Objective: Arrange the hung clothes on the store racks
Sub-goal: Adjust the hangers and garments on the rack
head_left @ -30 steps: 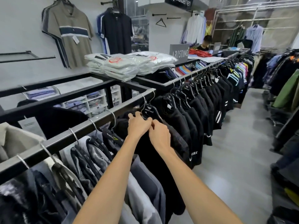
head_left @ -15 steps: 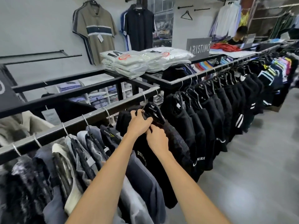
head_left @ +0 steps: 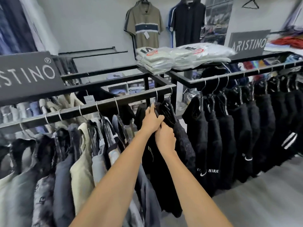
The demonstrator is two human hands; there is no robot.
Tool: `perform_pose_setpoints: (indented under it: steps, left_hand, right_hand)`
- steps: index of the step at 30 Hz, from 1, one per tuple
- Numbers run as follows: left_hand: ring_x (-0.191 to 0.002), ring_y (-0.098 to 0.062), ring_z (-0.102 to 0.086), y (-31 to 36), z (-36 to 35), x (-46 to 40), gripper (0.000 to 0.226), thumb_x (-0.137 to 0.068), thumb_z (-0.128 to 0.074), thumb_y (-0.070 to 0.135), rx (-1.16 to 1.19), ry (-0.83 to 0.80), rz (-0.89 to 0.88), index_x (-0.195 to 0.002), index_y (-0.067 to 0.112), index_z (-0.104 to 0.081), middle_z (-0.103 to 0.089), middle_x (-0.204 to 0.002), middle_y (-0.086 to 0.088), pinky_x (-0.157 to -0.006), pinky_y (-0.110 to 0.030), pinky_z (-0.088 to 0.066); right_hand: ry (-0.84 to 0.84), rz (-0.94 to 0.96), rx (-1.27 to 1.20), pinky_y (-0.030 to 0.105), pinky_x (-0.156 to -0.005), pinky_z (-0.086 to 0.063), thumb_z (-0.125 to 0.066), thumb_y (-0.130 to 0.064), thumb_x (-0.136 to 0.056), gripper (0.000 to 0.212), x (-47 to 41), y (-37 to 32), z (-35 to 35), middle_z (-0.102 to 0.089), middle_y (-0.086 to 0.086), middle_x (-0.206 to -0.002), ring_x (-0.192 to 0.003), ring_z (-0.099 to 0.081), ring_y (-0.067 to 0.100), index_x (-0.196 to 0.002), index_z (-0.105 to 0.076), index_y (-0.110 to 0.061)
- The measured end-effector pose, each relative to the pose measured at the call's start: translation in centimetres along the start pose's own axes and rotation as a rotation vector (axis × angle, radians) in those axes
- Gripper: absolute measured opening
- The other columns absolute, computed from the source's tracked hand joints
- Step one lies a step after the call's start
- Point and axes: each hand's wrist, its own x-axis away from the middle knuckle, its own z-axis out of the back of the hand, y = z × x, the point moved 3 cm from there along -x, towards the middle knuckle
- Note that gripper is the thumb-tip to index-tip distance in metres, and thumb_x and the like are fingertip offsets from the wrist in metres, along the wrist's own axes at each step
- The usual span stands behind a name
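Black shirt (head_left: 165,161) on hanger (head_left: 167,108), right end of rail (head_left: 105,106). Left hand (head_left: 151,122) grips hanger shoulder; right hand (head_left: 165,138), just below, pinches the fabric. Garment hangs straight down beneath both.

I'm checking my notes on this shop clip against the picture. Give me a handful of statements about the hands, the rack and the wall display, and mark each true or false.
1. Both hands grip black garments on the rack: true. The left hand and right hand hold the black shirts near a black hanger.
2. The folded bagged shirts lie on the floor: false. They sit on top of the rack.
3. An olive striped polo hangs on the wall: true.
4. The Nike shirts are white: false. They are black with white print.
5. The Aristino sign is bright red: false. It is dark grey.
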Motion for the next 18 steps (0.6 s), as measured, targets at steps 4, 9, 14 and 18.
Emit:
perform_pose_setpoints:
  steps: [4, 9, 14, 18]
  left_hand:
    - [-0.128, -0.033, -0.048, 0.1, 0.1, 1.5, 0.08, -0.098, -0.046, 0.049, -0.115, 0.087, -0.01, -0.157, 0.019, -0.002, -0.046, -0.144, -0.018, -0.098, -0.043, -0.045]
    - [-0.117, -0.021, -0.059, -0.6, 4.6, 4.8, 0.038, -0.098, -0.05, 0.036, -0.178, 0.235, -0.118, -0.128, 0.017, -0.062, -0.065, -0.126, -0.004, -0.097, -0.036, -0.048]
    - [-0.098, -0.018, -0.064, -2.4, 12.7, 9.3, 0.024, -0.095, -0.051, 0.024, -0.291, 0.365, -0.152, -0.108, 0.02, -0.071, -0.073, -0.105, 0.001, -0.086, -0.032, -0.05]
    - [-0.107, -0.019, -0.059, -8.1, 18.0, 14.4, 0.024, -0.093, -0.05, 0.016, -0.396, 0.505, -0.135, -0.11, 0.019, -0.067, -0.07, -0.109, 0.001, -0.091, -0.036, -0.048]
  right_hand:
    - [0.0, 0.021, -0.029, 0.04, -0.075, -0.044, -0.039, -0.027, -0.103, 0.03, -0.3, 0.4, 0.1, -0.067, 0.006, -0.112, -0.106, -0.06, 0.032, -0.121, -0.06, -0.016]
    - [0.302, 0.207, 0.014, 0.044, -0.088, -0.045, -0.051, -0.027, -0.1, 0.043, 1.1, -3.1, -0.2, -0.053, 0.009, -0.134, -0.116, -0.048, 0.032, -0.142, -0.045, -0.019]
    - [0.274, 0.459, -0.131, 0.038, -0.086, -0.042, -0.06, -0.022, -0.093, 0.03, 4.3, -9.1, -1.5, -0.052, 0.007, -0.125, -0.11, -0.048, 0.027, -0.123, -0.058, -0.017]
    - [-0.03, 0.57, -0.355, 0.038, -0.096, -0.049, -0.055, -0.019, -0.098, 0.019, 6.7, -12.3, -4.4, -0.062, -0.002, -0.112, -0.105, -0.058, 0.014, -0.112, -0.069, -0.02]
